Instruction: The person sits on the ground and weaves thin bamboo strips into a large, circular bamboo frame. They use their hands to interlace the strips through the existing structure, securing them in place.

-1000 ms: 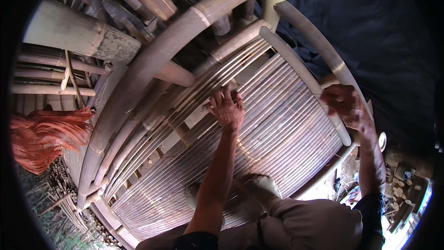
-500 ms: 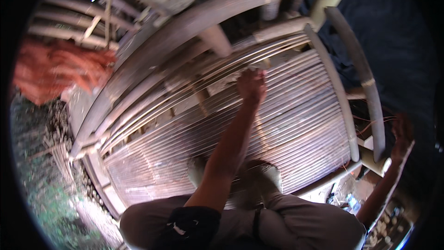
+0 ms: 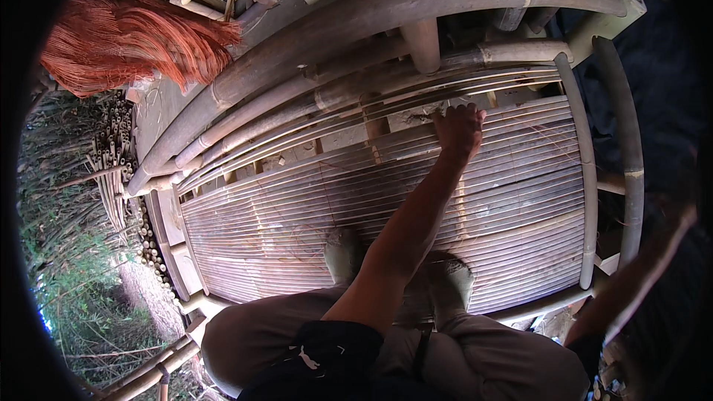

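Below me lies a bamboo bench with a seat of thin slats [image 3: 520, 200]. My left hand [image 3: 459, 132] is a fist at the far edge of the slats, knuckles away from me, touching or just above the last slat. What its fingers enclose is hidden. At the far right, past the bench's end rail [image 3: 631, 171], my right hand [image 3: 685, 212] is raised, dark and smeared by motion; its fingers cannot be made out. Thin reddish strands [image 3: 546, 132] lie over the slats to the right of my left hand. Between the last slat and several loose thin slats [image 3: 334, 120] runs an open gap.
A thick bamboo backrest rail [image 3: 371, 11] arches along the far side. At the upper left hangs a large bundle of red-orange strands [image 3: 141, 37]. Stacked bamboo poles [image 3: 115, 141] and green foliage [image 3: 74, 252] are on the left. My feet [image 3: 449, 278] stand on the slats.
The view has shifted, so the bench sits farther right and lower. My left hand stays fisted at the slats' far edge. My right hand has moved outward to the right, into shadow.
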Motion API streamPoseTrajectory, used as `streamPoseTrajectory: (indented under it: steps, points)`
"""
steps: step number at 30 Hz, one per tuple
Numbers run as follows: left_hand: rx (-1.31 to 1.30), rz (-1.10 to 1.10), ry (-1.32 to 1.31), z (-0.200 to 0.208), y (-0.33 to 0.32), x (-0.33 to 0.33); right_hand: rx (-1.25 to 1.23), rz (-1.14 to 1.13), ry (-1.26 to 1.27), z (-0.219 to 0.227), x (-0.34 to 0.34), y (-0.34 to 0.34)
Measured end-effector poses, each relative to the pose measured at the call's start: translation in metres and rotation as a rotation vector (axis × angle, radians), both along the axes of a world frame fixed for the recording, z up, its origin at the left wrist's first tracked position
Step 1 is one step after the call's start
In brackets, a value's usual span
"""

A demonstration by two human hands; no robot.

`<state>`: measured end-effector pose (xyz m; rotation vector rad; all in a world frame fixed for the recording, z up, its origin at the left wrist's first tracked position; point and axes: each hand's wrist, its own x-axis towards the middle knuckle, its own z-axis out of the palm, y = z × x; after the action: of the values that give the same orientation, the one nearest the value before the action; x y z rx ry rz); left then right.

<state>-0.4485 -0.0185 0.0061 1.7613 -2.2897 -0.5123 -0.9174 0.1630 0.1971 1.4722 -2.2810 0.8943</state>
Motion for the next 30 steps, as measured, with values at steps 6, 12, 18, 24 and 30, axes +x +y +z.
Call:
streamPoseTrajectory:
  steps: [6,12,18,24,30]
  points:
    - [0.020,-0.069,-0.066,-0.012,-0.003,-0.005,0.223,0.331,-0.396,-0.149,0.240,-0.164]
    - [0.174,-0.117,-0.079,-0.020,-0.016,-0.009,0.729,0.093,-0.176,-0.209,0.331,-0.206]
    - [0.333,0.039,-0.053,-0.028,-0.046,-0.027,1.105,0.646,-0.998,-0.220,0.297,-0.214]
    - [0.535,0.089,-0.206,0.005,-0.044,-0.060,0.964,0.244,-1.336,-0.180,0.296,-0.200]
    - [0.037,0.218,0.080,0.012,0.006,-0.015,0.376,0.831,-1.380,-0.142,0.266,-0.151]
